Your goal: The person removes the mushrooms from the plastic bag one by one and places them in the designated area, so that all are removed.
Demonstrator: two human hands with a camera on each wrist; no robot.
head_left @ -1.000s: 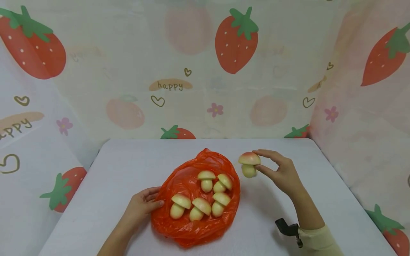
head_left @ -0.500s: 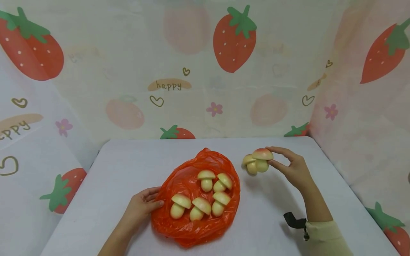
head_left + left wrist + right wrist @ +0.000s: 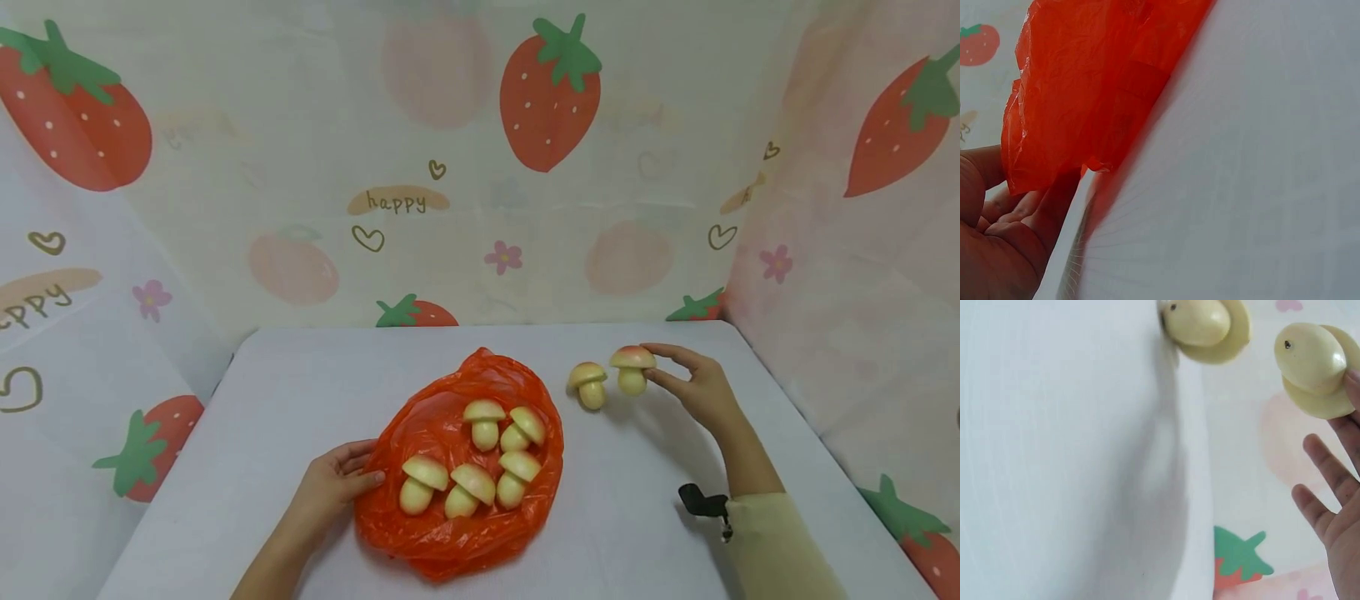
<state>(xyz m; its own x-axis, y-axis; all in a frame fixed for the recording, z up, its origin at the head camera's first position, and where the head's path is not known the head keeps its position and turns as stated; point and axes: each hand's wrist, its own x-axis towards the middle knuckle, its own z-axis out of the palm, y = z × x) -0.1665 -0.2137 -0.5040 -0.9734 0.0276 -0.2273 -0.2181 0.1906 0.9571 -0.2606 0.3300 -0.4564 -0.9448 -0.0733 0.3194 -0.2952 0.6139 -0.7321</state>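
Note:
A red plastic bag [image 3: 442, 408] lies spread open on the table, with several toy mushrooms [image 3: 483, 423] in it. At its left edge my left hand [image 3: 333, 483] grips the bag, thumb on top and fingers underneath. The left wrist view shows that hand [image 3: 1007, 244] with the bag's edge [image 3: 1079, 94] between thumb and fingers. Out to the right of the bag, my right hand [image 3: 697, 392] pinches a pale yellow mushroom [image 3: 632, 371] with a reddish cap between thumb and forefinger, its other fingers spread. Another mushroom [image 3: 589, 385] rests just left of it on the table.
The white-covered table [image 3: 285, 400] runs back to a strawberry-printed cloth wall [image 3: 465, 250], with printed cloth at both sides. A black camera mount [image 3: 703, 502] sits at my right wrist, by the sleeve [image 3: 780, 546].
My right hand has moved right with its mushroom, away from the bag. The mushroom on the table, hidden behind it before, now shows apart from it. My left hand stays at the bag.

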